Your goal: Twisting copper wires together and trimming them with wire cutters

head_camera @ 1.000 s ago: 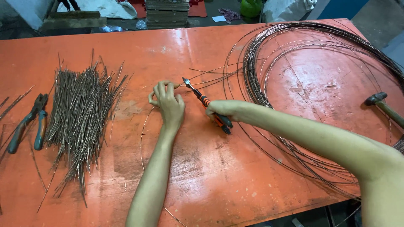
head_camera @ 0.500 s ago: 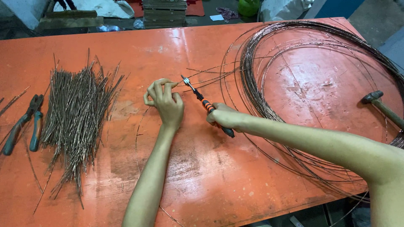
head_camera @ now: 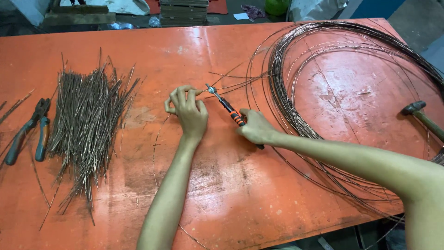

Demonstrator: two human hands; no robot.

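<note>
My left hand [head_camera: 187,111] rests on the orange table [head_camera: 222,185] with its fingers curled around a thin wire near its end. My right hand [head_camera: 254,128] grips the orange-and-black handles of a pair of cutters [head_camera: 225,107]. The cutter jaws sit on the wire just right of my left fingers. The wire runs from a big coil of rusty wire [head_camera: 342,83] that covers the table's right half. A heap of short cut wire pieces [head_camera: 88,125] lies to the left of my left hand.
Blue-handled pliers [head_camera: 27,132] lie at the table's left edge beside the heap. A hammer [head_camera: 423,115] lies at the right edge, by the coil. A few loose wire bits lie at the far left. Wooden pallets and bags stand beyond the far edge.
Both hands stay on the wire and cutters. My right hand has shifted slightly back along the handles, and the view has drifted a little.
</note>
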